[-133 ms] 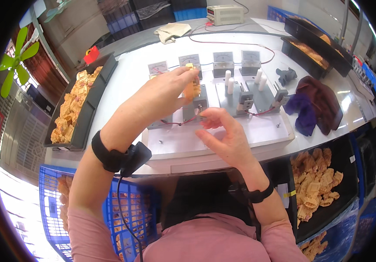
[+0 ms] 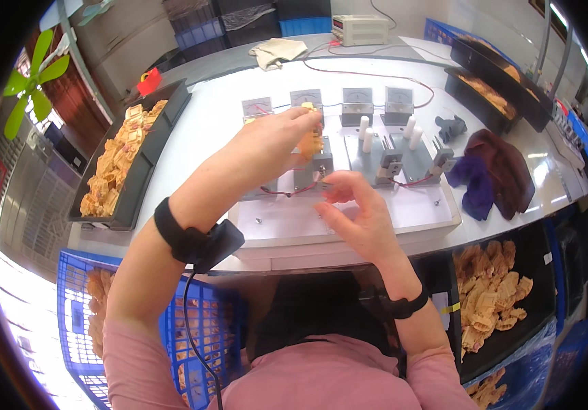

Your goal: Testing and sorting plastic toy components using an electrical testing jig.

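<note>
My left hand [image 2: 273, 140] reaches over a grey test fixture on a white board and closes round a yellow-orange plastic part [image 2: 310, 142]. Its palm side and part of the fixture are hidden by the hand. At the front of that fixture, beside a small grey block [image 2: 323, 162] with red wires, is my right hand [image 2: 359, 215]. Its thumb and forefinger are curved and apart, with nothing visible between them; the fingertip lies close to the block, and I cannot tell whether it touches. Behind the fixtures stand several small meters [image 2: 357, 106].
Two more fixtures with white posts [image 2: 368, 140] stand to the right. A long black tray [image 2: 161, 147] of tan plastic parts lies left, other black trays [image 2: 454, 85] far right. Dark cloths [image 2: 502, 171] lie on the table. Below are a blue crate [image 2: 82, 307] and a black bin [image 2: 540, 301] of parts.
The whole view has shifted slightly to the right in the picture. Both hands keep nearly the same places at the fixture.
</note>
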A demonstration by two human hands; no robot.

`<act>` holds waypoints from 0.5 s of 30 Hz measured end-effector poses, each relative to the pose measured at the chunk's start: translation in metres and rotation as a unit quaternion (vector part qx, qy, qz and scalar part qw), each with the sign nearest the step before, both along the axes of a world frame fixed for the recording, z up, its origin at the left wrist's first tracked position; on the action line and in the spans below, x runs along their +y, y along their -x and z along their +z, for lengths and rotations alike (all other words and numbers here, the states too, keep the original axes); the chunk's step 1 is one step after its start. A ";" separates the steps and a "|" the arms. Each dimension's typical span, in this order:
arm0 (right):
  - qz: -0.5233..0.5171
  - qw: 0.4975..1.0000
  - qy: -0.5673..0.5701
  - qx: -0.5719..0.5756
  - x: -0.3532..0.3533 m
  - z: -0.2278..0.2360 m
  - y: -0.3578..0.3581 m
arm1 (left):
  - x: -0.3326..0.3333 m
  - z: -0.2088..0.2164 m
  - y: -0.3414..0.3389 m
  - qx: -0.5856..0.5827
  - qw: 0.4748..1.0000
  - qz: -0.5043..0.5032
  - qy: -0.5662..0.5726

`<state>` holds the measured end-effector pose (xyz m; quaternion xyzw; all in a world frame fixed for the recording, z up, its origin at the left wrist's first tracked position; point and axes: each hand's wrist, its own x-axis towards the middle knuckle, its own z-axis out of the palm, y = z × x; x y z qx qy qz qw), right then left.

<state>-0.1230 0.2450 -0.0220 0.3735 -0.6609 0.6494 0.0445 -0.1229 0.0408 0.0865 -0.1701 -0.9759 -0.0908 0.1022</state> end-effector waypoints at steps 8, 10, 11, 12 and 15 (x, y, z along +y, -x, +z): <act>-0.009 0.999 -0.026 -0.032 -0.007 -0.004 -0.002 | -0.009 -0.023 0.000 -0.011 1.000 0.005 -0.004; -0.031 0.998 0.014 -0.057 -0.010 -0.013 0.000 | -0.012 -0.015 -0.021 0.002 1.000 0.011 -0.027; -0.055 0.993 0.058 -0.086 -0.014 -0.016 0.001 | -0.015 -0.008 -0.038 0.011 0.999 0.013 -0.045; -0.051 0.992 0.070 -0.092 -0.012 -0.018 0.004 | -0.020 0.000 -0.059 0.029 0.995 0.018 -0.093; -0.038 0.989 0.100 -0.105 -0.002 -0.014 0.002 | -0.058 0.017 -0.134 0.148 0.973 0.058 -0.169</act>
